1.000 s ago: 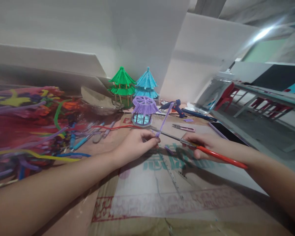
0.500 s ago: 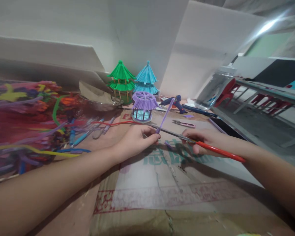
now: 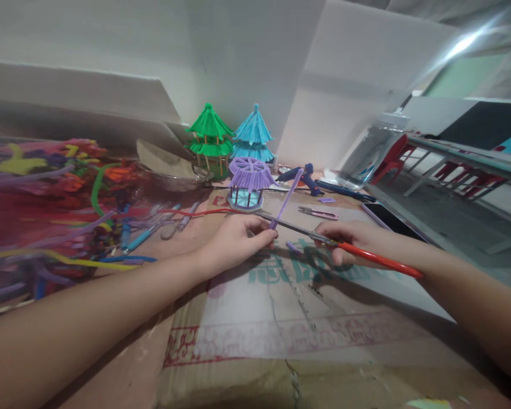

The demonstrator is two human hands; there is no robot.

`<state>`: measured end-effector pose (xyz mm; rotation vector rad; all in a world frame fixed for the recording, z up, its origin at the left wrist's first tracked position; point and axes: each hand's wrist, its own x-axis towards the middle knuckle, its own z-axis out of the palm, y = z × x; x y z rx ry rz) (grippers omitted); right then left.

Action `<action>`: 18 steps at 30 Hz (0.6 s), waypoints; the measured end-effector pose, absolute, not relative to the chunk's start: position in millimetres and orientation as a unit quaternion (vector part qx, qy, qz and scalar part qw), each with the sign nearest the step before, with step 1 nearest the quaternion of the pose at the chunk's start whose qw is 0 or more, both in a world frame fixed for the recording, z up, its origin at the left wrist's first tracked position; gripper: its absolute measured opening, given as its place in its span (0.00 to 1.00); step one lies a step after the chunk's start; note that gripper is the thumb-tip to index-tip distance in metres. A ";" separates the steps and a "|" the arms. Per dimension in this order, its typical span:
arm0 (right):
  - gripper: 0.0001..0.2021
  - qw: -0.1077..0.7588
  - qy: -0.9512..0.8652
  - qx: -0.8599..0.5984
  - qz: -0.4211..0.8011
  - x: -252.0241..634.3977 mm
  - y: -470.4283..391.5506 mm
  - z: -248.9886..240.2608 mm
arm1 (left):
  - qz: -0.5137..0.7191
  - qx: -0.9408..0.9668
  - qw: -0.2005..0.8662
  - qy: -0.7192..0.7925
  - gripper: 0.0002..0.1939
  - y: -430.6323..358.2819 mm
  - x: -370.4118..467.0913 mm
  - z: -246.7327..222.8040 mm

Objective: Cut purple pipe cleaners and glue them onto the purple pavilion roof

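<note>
My left hand [image 3: 247, 236] pinches the lower end of a purple pipe cleaner [image 3: 288, 199], which slants up to the right. My right hand [image 3: 349, 241] grips a pair of red-handled scissors [image 3: 378, 259], seen edge-on. Their long metal blades reach left and cross the pipe cleaner just above my left fingertips; whether they are parted cannot be made out. Behind my hands stands a small purple pavilion [image 3: 251, 175] with a pale blue base. A short purple offcut [image 3: 294, 247] lies on the printed sheet [image 3: 247, 318] below the blades.
Green [image 3: 210, 133] and blue [image 3: 254, 136] pavilions stand behind. A glue gun [image 3: 309, 180], thread snips [image 3: 318, 213] and a phone [image 3: 389, 220] lie to the right. Pipe cleaners [image 3: 42, 216] heap at left beside a bowl [image 3: 174, 180]. A clear jar [image 3: 372, 150] stands at back right.
Almost nothing differs. Both hands keep their holds, and the scissors and pipe cleaner have shifted only very slightly.
</note>
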<state>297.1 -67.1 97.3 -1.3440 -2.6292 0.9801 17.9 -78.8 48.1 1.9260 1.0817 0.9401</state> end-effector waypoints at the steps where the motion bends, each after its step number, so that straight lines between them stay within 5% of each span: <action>1: 0.18 0.018 -0.844 -0.433 0.314 296.9 -67.2 97.3 | 0.366 0.748 0.362 0.418 0.11 -78.5 17.8 47.5; 12: 0.21 0.010 -0.833 -0.440 0.337 296.7 -66.9 92.3 | 0.360 0.745 0.392 0.402 0.14 -77.5 18.3 46.8; 18: 0.23 -0.009 -0.855 -0.463 0.233 308.7 -55.1 99.3 | 0.403 0.732 0.360 0.415 0.15 -75.0 16.9 41.0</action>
